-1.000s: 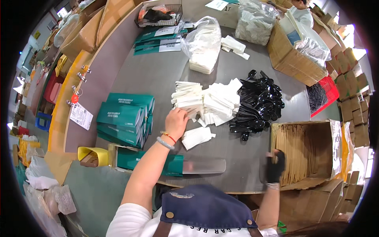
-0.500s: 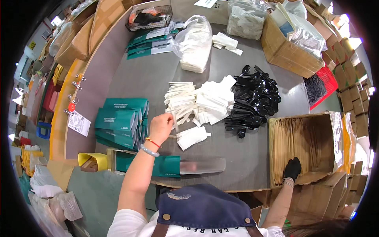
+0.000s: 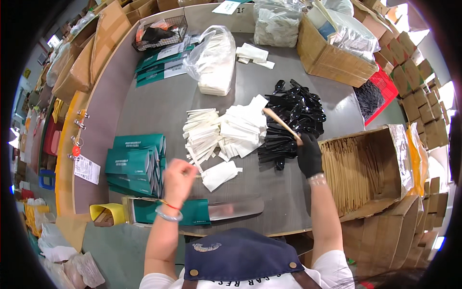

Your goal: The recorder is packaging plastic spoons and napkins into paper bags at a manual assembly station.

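My left hand (image 3: pixel 180 180), slightly blurred, is closed with its fingertips at a thin white paper packet (image 3: pixel 194 158) beside the pile of narrow white packets (image 3: pixel 199 130). In a black glove, my right hand (image 3: pixel 309 156) grips one end of a long light-brown wooden stick (image 3: pixel 281 121), which slants over the black plastic spoons (image 3: pixel 298 108). Folded white napkins (image 3: pixel 243 123) lie left of the spoons, and a smaller napkin stack (image 3: pixel 220 176) is nearer me. Just right of the glove stands an open cardboard box (image 3: pixel 404 159) of similar brown sticks (image 3: pixel 351 178).
Green printed pouches (image 3: pixel 134 156) are stacked at left. Nearer me, another green pouch (image 3: pixel 185 212) lies by a clear plastic piece (image 3: pixel 236 208). A plastic bag of white packets (image 3: pixel 214 72), a wire basket (image 3: pixel 161 33) and a cardboard box (image 3: pixel 332 60) stand farther back.
My right hand has come out of the cardboard box and moved left with a wooden stick in its grip. My left hand has drawn nearer to me; the whole view has shifted.
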The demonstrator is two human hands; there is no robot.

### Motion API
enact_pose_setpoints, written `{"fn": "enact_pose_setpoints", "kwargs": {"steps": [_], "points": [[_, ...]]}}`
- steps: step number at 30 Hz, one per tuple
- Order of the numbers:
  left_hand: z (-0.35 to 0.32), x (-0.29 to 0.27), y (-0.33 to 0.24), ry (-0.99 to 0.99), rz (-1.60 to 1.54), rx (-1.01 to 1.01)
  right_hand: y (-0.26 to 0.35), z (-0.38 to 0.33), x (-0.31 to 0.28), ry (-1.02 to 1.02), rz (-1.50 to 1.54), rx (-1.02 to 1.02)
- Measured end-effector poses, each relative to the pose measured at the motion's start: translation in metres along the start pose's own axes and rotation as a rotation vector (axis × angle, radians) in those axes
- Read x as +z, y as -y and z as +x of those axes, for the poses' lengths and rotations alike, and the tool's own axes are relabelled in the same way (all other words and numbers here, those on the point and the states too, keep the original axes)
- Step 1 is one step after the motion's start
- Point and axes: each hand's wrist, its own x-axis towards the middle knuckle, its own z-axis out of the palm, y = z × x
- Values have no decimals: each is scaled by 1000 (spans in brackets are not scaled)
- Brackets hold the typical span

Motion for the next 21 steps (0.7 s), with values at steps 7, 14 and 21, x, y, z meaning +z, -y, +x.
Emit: {"fn": "enact_pose_setpoints", "kwargs": {"steps": [7,14,21], "points": [[-40,51,7,137,117,202,-15,2,33,87,-287,-205],[-34,54,4,282,58,365,27,-62,20,16,-180,-131],[-36,56,-9,325,30,203,35,-86,-15,123,-1,32]]}}
